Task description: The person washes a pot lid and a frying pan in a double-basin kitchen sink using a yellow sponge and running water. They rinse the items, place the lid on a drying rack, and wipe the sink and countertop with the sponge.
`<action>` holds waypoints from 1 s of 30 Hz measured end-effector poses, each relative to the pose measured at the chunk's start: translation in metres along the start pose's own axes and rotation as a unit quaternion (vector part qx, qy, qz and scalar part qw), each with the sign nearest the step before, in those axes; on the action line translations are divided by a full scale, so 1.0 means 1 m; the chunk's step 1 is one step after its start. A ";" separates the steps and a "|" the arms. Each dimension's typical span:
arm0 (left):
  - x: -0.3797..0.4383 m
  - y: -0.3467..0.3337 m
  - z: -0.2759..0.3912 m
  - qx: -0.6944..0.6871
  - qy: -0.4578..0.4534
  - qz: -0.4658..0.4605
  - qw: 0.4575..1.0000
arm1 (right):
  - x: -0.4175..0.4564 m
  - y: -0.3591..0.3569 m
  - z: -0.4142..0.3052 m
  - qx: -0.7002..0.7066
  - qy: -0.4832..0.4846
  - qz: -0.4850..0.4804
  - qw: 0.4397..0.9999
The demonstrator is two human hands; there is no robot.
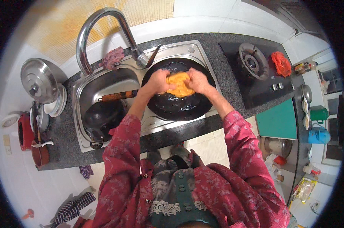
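Observation:
Both my hands hold one yellow cloth (181,85) over a large black wok (180,107). My left hand (159,81) grips its left side, my right hand (199,80) its right side, and the cloth is bunched between them. Wet, shiny patches show on the wok's inner surface. The wok sits on the right part of a stainless steel sink (149,125), on the drainboard side. In the basin to its left lies a smaller black pan (105,116) with a wooden handle (117,96).
A chrome faucet (85,34) arches behind the basin, near a pink cloth (113,58). Metal lid (39,79) and stacked plates (56,104) stand left. The gas hob (253,62) is at right, with a red plastic bag (281,64) on it.

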State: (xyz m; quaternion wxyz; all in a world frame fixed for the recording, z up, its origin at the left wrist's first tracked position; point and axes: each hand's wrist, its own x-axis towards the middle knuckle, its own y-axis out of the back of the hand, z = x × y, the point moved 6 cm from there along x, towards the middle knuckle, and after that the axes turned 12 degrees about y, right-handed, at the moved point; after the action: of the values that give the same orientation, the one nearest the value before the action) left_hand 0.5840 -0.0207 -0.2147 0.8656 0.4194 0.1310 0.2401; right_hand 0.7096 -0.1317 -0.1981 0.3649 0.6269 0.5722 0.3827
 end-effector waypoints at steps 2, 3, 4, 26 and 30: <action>-0.018 -0.032 -0.010 0.151 0.024 -0.062 0.986 | -0.015 -0.033 0.000 -0.013 -0.030 -0.077 0.997; -0.028 -0.044 -0.014 0.184 0.074 -0.106 0.974 | -0.023 -0.039 -0.011 0.003 -0.024 -0.091 0.996; -0.036 -0.051 -0.011 0.215 0.079 -0.126 0.965 | -0.030 -0.050 -0.015 0.003 -0.012 -0.118 0.993; -0.020 0.095 0.024 -0.203 0.022 0.203 0.958 | 0.009 0.184 -0.064 0.175 0.069 0.199 0.962; -0.024 0.160 0.087 -0.308 0.020 0.227 0.924 | 0.000 0.243 -0.079 0.230 0.099 0.295 0.922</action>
State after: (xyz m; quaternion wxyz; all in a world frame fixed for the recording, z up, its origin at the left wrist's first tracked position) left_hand 0.5523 -0.0056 -0.0346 0.8718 0.1455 -0.0306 0.4668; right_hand 0.7456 -0.1494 0.0542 0.0226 0.7927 0.4670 0.3912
